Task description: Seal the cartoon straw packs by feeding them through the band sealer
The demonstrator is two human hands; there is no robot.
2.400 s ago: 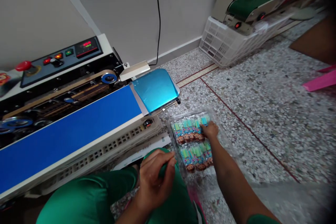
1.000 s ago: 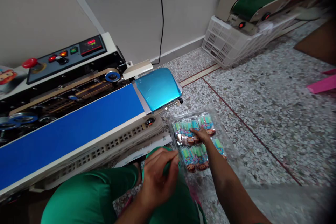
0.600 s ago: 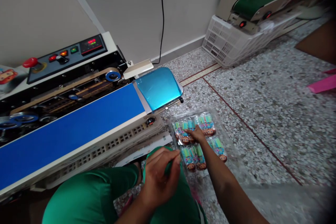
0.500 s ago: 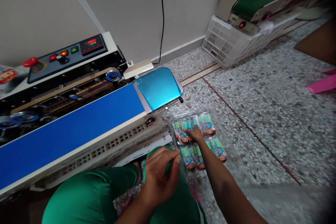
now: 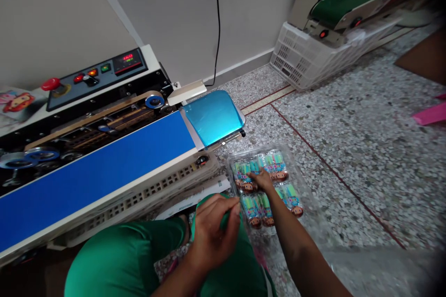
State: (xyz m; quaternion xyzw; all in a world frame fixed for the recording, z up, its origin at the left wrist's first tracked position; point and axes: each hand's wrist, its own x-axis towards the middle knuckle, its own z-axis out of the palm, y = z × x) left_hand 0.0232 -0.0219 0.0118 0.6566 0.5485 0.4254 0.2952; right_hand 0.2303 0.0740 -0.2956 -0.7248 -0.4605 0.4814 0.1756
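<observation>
Head view: the right hand (image 5: 263,180) reaches down onto the back row of shiny figure packets (image 5: 277,164), which lie in two rows inside a clear tray (image 5: 292,158) on the speckled floor (image 5: 348,148). Its index finger and thumb stretch out over the packets – the other fingers are hidden, so I cannot tell whether it has hold of one. The left hand (image 5: 216,222) hangs above the knee, fingers curled in and thumb meeting the index finger; whether anything small sits inside cannot be seen.

The packets overlap and look slick, so a fingertip pressing one could drag its neighbours along. The right forearm crosses above the front row and, if lowered, might brush those packets. The tray seems light; a sideways push could skid it.

Room is tightest on the left, where the tray's edge lies near the green trousers (image 5: 108,260) and a white printed strip (image 5: 209,190). Behind, the blue end plate (image 5: 214,116) juts out higher up, a corner for knuckles to catch. To the right, the floor offers the widest space.
</observation>
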